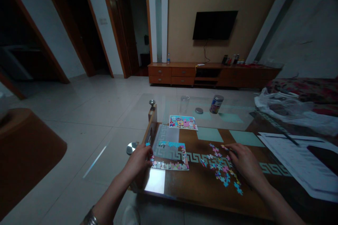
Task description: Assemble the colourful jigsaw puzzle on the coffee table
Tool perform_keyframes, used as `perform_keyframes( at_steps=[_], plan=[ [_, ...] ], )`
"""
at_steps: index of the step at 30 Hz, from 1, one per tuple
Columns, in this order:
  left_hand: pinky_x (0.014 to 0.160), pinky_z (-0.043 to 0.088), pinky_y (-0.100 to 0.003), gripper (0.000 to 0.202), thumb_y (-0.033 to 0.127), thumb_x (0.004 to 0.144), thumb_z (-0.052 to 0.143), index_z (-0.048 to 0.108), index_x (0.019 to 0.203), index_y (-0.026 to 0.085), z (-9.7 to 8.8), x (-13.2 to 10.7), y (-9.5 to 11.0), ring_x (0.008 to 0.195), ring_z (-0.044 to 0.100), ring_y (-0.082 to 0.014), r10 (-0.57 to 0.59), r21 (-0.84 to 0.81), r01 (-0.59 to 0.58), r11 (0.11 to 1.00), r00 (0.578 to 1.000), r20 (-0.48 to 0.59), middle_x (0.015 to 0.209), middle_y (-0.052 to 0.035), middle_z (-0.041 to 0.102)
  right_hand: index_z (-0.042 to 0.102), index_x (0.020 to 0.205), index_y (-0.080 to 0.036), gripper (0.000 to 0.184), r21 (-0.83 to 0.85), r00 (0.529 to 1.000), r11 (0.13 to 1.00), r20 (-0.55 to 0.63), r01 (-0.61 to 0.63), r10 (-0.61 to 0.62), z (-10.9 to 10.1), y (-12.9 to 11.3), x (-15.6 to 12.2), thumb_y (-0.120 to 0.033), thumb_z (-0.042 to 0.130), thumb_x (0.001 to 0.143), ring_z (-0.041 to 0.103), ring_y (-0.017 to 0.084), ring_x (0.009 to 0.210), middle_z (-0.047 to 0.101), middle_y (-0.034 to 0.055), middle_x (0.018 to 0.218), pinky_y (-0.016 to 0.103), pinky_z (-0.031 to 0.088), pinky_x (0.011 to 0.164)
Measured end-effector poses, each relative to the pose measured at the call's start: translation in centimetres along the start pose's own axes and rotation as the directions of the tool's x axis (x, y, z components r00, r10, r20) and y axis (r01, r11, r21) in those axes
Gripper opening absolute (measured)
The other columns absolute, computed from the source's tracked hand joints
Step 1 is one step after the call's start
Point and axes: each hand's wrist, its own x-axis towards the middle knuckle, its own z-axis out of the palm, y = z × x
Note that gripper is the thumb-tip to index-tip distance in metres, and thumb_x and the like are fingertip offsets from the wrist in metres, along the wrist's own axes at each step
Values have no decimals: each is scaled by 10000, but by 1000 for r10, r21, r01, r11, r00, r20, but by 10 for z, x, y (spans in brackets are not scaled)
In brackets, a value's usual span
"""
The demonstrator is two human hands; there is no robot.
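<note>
Right hand (245, 163): fingers bent and drawn close at the upper right of the loose puzzle pieces (225, 169). An orange-pink piece lies at the fingertips; from where I stand, cannot tell if it is pinched or only touched.

Left hand (141, 157): fingers curled over the left side of the partly joined puzzle border (171, 165). Whether they press together on a piece, cannot tell; the tips are partly hidden. A metal band (91, 217) on that wrist.

Border lies flat on the glass-topped bench, left of the loose pieces: blue along the top, mixed colours along the right and bottom, middle unfilled. Loose ones sprawl to the right, blue, pink and yellow, some overlapping.

Handling, my judgement: pieces look light, thin and fairly stiff, like card. Likely to skid on smooth glass; knobs could bend or peel. Best taken by opposite edges, one fingertip tipping up a side first. Joined strips probably flex at the seams; better slid flat with spread fingers than lifted by one end.

Farther out: picture card (183, 122) just beyond the border; clear container (184, 103), round lid (199, 110), printed tin (216, 104) upright behind. Papers (298, 163) to the right of the right hand; plastic bag (287, 107) beyond them.
</note>
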Motion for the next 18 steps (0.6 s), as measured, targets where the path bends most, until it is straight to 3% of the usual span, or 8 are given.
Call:
perform_keyframes(
  at_steps=[18],
  plan=[
    [798, 378, -304, 253, 145, 615, 601, 622, 865, 182, 1, 0, 1, 965, 503, -220, 5, 5, -5, 1000, 1000, -11, 969, -47, 575, 697, 952, -140, 303, -13, 1000, 1000, 16, -11, 11, 0, 0, -1, -209, 432, 823, 587, 273, 930, 673, 121, 963, 415, 454, 855]
  ],
)
